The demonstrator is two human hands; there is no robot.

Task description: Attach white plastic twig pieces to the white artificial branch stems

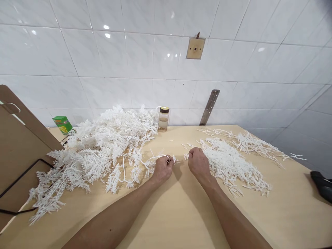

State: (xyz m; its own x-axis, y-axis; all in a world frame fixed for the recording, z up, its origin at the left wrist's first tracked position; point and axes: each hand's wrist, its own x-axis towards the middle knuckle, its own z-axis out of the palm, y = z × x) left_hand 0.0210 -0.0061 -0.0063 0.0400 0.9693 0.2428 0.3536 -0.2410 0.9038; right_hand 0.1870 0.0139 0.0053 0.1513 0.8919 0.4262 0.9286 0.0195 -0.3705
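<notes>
My left hand is closed in a pinch on a thin white plastic branch. The branch trails left toward a large heap of white feathery branches, and a small sprigged end shows just beyond my fingertips. A short gap to the right, my right hand is closed with its fingers curled. At its fingertips is a small white sprig, partly hidden by the hand. Right beside that hand lies a pile of short white sprigs.
Bare thin stems lie behind the sprig pile. By the tiled wall stand a dark-lidded jar, a green box and an upright metal bracket. A cardboard panel borders the left; a black object is at the table's right edge.
</notes>
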